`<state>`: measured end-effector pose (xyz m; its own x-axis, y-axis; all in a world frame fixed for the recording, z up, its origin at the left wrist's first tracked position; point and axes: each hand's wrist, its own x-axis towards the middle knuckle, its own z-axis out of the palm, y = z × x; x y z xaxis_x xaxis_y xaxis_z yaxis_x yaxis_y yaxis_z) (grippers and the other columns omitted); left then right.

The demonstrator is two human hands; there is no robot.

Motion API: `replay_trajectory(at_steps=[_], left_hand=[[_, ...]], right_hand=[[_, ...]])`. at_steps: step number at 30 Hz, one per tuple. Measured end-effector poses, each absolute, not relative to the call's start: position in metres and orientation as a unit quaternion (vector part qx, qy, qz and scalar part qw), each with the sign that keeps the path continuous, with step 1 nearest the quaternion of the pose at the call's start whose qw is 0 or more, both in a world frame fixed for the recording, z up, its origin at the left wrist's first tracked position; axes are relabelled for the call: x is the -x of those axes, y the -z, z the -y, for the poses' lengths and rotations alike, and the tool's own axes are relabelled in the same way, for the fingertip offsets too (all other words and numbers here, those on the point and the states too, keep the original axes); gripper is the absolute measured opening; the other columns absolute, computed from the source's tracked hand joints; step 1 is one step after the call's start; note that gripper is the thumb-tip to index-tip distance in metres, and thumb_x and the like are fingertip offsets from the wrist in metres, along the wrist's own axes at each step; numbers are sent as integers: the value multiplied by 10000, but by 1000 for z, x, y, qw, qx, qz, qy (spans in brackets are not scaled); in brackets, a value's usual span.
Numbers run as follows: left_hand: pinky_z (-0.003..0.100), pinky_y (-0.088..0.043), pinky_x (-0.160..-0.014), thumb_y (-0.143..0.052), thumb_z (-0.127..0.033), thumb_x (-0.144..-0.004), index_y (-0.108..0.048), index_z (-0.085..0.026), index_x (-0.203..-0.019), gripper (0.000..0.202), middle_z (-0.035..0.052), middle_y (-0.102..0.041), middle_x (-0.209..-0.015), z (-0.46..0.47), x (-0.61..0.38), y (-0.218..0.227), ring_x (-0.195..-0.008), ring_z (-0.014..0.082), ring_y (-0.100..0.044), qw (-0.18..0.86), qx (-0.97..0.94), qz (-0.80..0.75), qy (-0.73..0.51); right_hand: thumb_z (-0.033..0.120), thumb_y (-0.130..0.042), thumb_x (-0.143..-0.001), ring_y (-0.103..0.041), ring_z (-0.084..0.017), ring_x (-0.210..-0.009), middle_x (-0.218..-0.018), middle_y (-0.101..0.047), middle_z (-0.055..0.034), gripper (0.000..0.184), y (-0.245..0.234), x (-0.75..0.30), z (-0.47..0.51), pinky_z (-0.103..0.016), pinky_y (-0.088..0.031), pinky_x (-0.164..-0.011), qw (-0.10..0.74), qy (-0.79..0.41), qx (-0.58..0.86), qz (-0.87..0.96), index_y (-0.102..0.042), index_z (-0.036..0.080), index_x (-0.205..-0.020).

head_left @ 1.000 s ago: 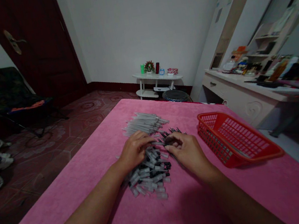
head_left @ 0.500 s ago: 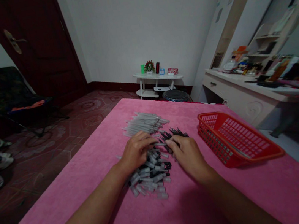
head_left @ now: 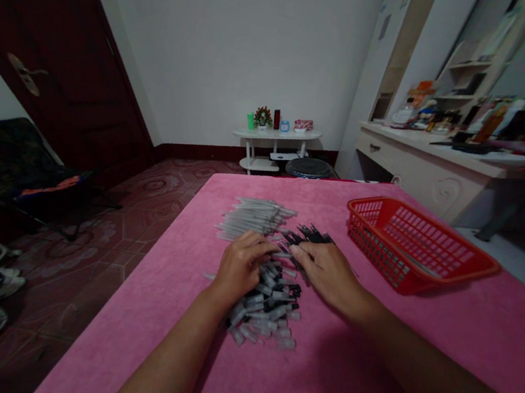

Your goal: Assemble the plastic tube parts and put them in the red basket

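To the left of the red basket (head_left: 380, 258), on the pink cloth (head_left: 157, 289), both hands sit on a heap of caps (head_left: 263, 313), small clear and black ones. The left hand (head_left: 242, 269) lies palm-down with its fingers curled. The right hand (head_left: 327, 273), nearer the basket, curls its fingertips onto thin black pieces (head_left: 313, 235). I cannot tell whether either hand pinches anything. Grey tubes (head_left: 253, 217) lie bundled beyond the heap. The caps look light, stiff and slick, apt to scatter; each is probably best pinched across its sides.
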<state>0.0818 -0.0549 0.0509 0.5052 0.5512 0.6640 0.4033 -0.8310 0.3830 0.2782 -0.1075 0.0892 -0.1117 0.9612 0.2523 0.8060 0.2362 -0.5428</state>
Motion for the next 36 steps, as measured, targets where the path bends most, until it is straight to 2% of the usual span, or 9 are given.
replay_trajectory(at_steps=[4,6,12,18,24,28,30,33,36], left_hand=[[325,-455,-761,-506,-63,-819,-679,-191,-1027,299,82,-645,-886,55,-83,-52,-874,199,-564,95,-854,-284,-427],[321,-454,-759,-501,-67,-826,-679,-192,-1030,298,80,-644,-877,56,-83,-52,-875,197,-566,99,-853,-284,-427],[318,-450,-766,-484,-37,-819,-684,-188,-1027,325,80,-643,-870,56,-83,-49,-880,196,-560,103,-864,-280,-406],[315,-452,-766,-518,-42,-810,-686,-182,-1001,291,71,-650,-872,55,-84,-50,-866,188,-567,126,-843,-286,-438],[310,-453,-760,-513,-33,-800,-688,-192,-1010,317,66,-646,-865,55,-85,-49,-868,186,-564,124,-852,-276,-428],[315,-452,-774,-525,-42,-801,-685,-194,-1011,305,65,-646,-877,54,-84,-47,-880,188,-566,121,-847,-282,-433],[312,-453,-772,-516,-46,-809,-684,-196,-1015,306,64,-645,-874,54,-84,-47,-880,186,-567,122,-849,-280,-431],[307,-457,-764,-504,-51,-816,-683,-196,-1020,308,69,-643,-873,55,-84,-47,-878,185,-568,118,-858,-272,-420],[308,-460,-761,-488,-16,-787,-673,-187,-1028,349,76,-643,-891,56,-84,-49,-881,188,-565,91,-869,-266,-406]], right_hand=[[414,-473,-892,-564,-154,-628,-688,-646,-23,280,-89,-278,106,-228,-332,-575,300,-127,594,735,-632,198,-812],[386,-505,-875,-564,-150,-637,-695,-644,-14,227,-90,-277,107,-224,-328,-577,301,-120,589,740,-620,202,-809],[423,-345,-944,-541,-139,-553,-563,-582,-19,466,-92,-277,109,-231,-306,-549,254,-147,608,738,-558,190,-601],[419,-500,-879,-558,-146,-625,-682,-638,-13,268,-88,-280,104,-227,-305,-559,311,-130,580,742,-618,197,-790],[475,-341,-939,-523,-139,-542,-552,-567,-20,503,-86,-280,104,-239,-281,-529,274,-150,599,737,-547,186,-582],[448,-478,-886,-550,-141,-594,-650,-623,-14,320,-89,-280,104,-230,-293,-536,296,-150,587,738,-615,196,-744],[404,-497,-878,-555,-138,-598,-654,-627,-12,272,-90,-280,104,-228,-303,-545,303,-142,580,743,-614,195,-750],[404,-441,-902,-542,-129,-542,-572,-597,-17,380,-89,-281,104,-230,-304,-528,297,-157,584,739,-567,184,-621],[465,-401,-907,-501,-111,-436,-487,-562,-13,465,-83,-280,104,-222,-281,-461,310,-236,591,706,-532,182,-562]])
